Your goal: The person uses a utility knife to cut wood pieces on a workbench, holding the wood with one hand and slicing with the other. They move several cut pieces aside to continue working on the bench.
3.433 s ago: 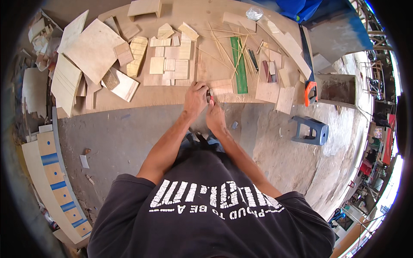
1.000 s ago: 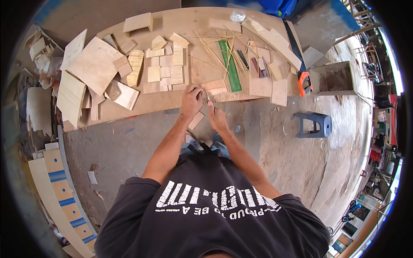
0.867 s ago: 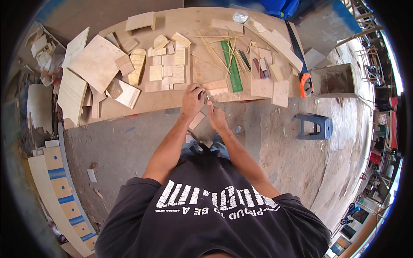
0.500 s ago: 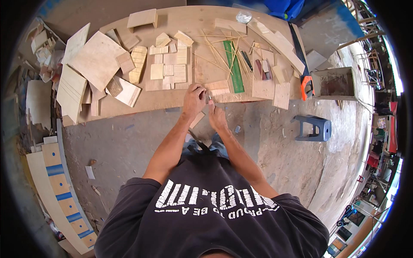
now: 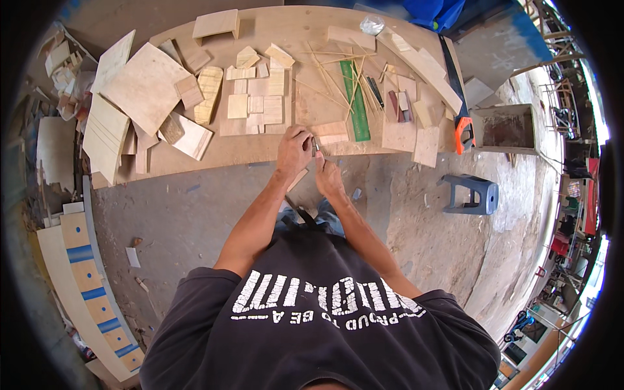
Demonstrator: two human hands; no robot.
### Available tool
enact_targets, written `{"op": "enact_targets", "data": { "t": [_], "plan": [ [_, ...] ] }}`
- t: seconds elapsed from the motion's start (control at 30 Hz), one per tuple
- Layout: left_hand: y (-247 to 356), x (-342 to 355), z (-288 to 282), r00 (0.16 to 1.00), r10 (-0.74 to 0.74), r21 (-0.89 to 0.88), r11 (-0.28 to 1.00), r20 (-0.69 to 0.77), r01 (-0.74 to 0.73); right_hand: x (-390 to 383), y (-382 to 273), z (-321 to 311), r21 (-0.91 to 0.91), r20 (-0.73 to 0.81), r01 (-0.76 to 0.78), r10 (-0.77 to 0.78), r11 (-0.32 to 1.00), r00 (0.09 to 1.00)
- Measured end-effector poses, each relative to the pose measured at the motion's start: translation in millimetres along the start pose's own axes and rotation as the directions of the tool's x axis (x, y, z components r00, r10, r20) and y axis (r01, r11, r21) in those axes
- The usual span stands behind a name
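Note:
My left hand (image 5: 296, 149) is closed at the front edge of the wooden table, its fingers pinched together. What sits in that pinch is hidden or too small to make out. Right beside it, my right hand (image 5: 328, 174) is closed on a small, slim tool with a metal tip (image 5: 316, 145), the thumb lying along it. The tip points up, close to the left fingers. Just beyond both hands, a pale wooden block (image 5: 331, 133) lies on the table (image 5: 253, 147). A small strip of wood (image 5: 298, 179) shows below, between my forearms.
Wood pieces (image 5: 257, 104) lie grouped mid-table, and larger boards (image 5: 144, 88) pile up at left. Thin sticks (image 5: 320, 71), a green ruler (image 5: 354, 104) and an orange-handled saw (image 5: 463, 130) lie to the right. A blue stool (image 5: 478, 194) stands on the floor.
The whole view has shifted slightly. Both hands stay together at the table edge with hardly any change, and the metal tip shows a little more plainly beside the left fingers.

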State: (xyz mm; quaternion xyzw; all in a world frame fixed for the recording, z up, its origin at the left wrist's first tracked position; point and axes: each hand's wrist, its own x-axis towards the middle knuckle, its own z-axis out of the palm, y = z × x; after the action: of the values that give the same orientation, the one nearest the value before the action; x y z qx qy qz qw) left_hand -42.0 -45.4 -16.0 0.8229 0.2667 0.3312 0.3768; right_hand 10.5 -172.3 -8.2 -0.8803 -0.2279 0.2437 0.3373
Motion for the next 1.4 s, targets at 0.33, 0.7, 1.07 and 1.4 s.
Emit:
{"op": "enact_targets", "data": {
  "t": [0.33, 0.7, 1.07, 1.4],
  "plan": [
    [-4, -3, -7, 0.993, 0.107, 0.037, 0.993, 0.047, -0.109, -11, -24, 7, -0.003, 0.028, -0.139, 0.139, 0.990, 0.990],
    [5, -2, 9, 0.988, 0.154, 0.280, 0.948, 0.008, -0.150, -19, 17, -36, 0.104, 0.046, -0.046, 0.041, 0.994, 0.998],
    [10, 3, -17, 0.997, -0.058, 0.042, 0.997, -0.049, 0.060, -129, 162, -92, 0.326, -0.195, -0.177, 0.249, 0.929, 0.949],
    [23, -9, -10, 0.996, -0.076, 0.242, 0.967, -0.046, 0.085, -73, 119, -111, 0.123, -0.112, -0.066, 0.080, 0.990, 0.990]
  ]
}}
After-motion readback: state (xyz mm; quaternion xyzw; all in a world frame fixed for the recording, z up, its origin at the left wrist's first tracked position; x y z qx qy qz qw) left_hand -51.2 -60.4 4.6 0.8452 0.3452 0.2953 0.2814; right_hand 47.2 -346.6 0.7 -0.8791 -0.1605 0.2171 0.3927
